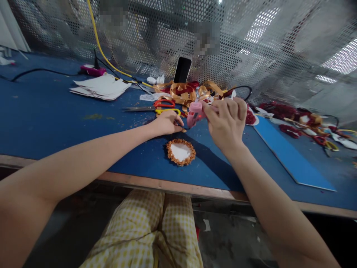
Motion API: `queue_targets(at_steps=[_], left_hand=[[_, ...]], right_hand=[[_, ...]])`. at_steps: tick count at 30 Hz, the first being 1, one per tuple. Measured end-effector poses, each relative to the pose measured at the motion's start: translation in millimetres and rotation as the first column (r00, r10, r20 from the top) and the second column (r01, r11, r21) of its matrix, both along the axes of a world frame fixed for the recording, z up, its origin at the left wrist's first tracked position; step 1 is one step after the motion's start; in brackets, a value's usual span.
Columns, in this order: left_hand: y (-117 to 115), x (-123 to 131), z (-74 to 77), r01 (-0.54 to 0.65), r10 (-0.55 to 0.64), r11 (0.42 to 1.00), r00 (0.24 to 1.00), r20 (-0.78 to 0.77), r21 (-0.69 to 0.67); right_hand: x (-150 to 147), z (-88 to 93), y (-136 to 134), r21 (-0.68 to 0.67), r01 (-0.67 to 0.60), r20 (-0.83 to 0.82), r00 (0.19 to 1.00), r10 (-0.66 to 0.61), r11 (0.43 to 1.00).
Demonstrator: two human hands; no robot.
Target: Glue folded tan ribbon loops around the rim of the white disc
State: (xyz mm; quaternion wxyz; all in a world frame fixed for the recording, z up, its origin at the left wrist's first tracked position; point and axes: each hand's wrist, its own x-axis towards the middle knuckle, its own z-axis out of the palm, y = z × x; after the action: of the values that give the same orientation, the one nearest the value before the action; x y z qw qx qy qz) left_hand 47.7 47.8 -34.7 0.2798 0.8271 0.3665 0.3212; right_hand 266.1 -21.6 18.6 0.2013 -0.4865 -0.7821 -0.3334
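Note:
My right hand (225,123) grips a pink glue gun (194,113), its body tilted with the nozzle end pointing down and a small red light showing. Just left of it, my left hand (169,123) is closed in a pinch on a small piece of tan ribbon (183,130) near the tabletop. Below both hands lies a round white piece (180,152) edged with gathered brown-orange ribbon (192,159); neither hand touches it. Scissors (141,109) with red and yellow handles rest right behind my left hand.
Orange and red ribbon scraps (185,93) heap at the back, before an upright phone (182,70). White sheets (102,87) and a magenta power strip (93,70) lie left. A blue board (292,154) lies right, beside dark red ribbon pieces (290,130). Perforated metal (156,37) closes the back.

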Motion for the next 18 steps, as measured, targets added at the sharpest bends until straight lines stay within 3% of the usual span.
queue_targets(at_steps=[3,6,9,12,15,17,18], left_hand=[[-5.0,-2.0,7.3,-0.048,0.046,0.999,0.997,-0.066,-0.024],[-10.2,-5.1,17.9,-0.053,0.053,0.999,0.985,-0.162,0.002],[-11.5,-7.5,23.9,-0.046,0.057,0.998,0.973,-0.223,0.052],[-10.1,-9.0,24.0,-0.042,0.056,0.997,0.972,-0.230,0.065],[-9.9,-9.3,21.4,-0.044,0.060,0.996,0.979,-0.197,0.081],[-11.2,-8.5,19.7,-0.055,0.074,0.992,0.982,-0.172,0.117],[-11.9,-7.9,18.8,-0.061,0.083,0.989,0.983,-0.164,0.136]], right_hand=[[2.3,-1.4,-0.5,-0.025,0.048,-0.040,0.998,-0.049,0.999],[13.6,-11.5,8.0,-0.059,0.210,-0.179,0.960,-0.217,0.976],[36.1,-27.9,24.3,-0.192,0.322,-0.282,0.887,-0.366,0.927],[57.5,-39.2,36.7,-0.335,0.336,-0.296,0.850,-0.436,0.881],[58.6,-35.7,35.2,-0.244,0.227,-0.323,0.898,-0.299,0.943],[46.0,-27.7,27.1,-0.172,0.014,-0.320,0.945,-0.069,0.985],[37.2,-23.8,22.0,-0.183,-0.121,-0.308,0.949,0.060,0.976]])
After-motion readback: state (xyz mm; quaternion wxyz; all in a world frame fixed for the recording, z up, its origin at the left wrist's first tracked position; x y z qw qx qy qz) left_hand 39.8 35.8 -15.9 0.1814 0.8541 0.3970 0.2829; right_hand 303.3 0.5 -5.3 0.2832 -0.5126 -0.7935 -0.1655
